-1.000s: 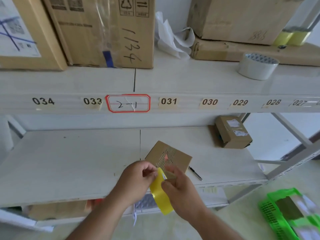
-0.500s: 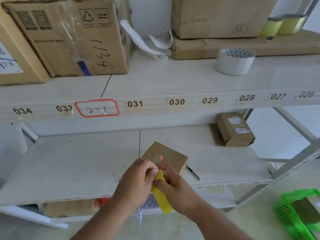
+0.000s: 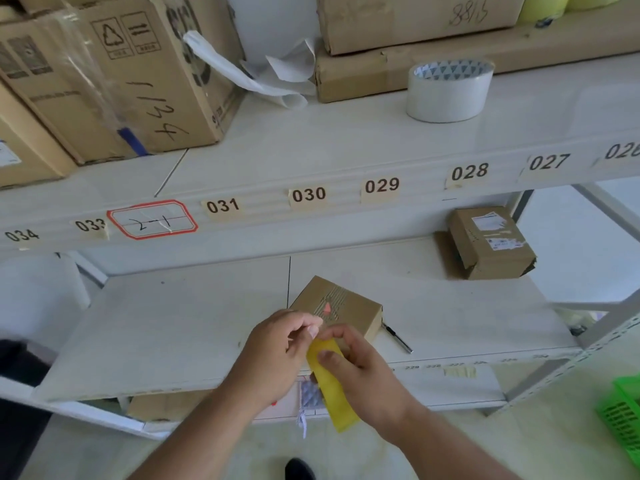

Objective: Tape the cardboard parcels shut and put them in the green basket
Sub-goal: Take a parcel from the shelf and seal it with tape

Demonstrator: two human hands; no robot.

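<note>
Tape (image 3: 330,382), a yellow roll seen edge-on, sat clamped in my right hand (image 3: 363,372), thumb curled over its face, while my left hand (image 3: 277,351) pinched at its top edge, probably at the loose end, though the fingertips blurred there. Against half a second earlier, my head had swung left and nearer: the green basket (image 3: 623,414) had slid to the right frame edge, only a corner showing, and the hands had kept their hold on the roll.

The small cardboard parcel (image 3: 341,308) lay on the lower shelf (image 3: 173,323) just behind my knuckles, a red mark on its ribbed top. A second parcel (image 3: 491,242), with white labels I could not read, stood well apart at the back right. A pen (image 3: 396,337) lay just beside the near parcel.

Shelf tags read 034 down to 026; a red-bordered label (image 3: 152,220) read "2-1". One big carton (image 3: 114,81) said "1134". A white tape roll (image 3: 450,90) stood on the upper shelf. The lower shelf lay open to the parcel's left.
</note>
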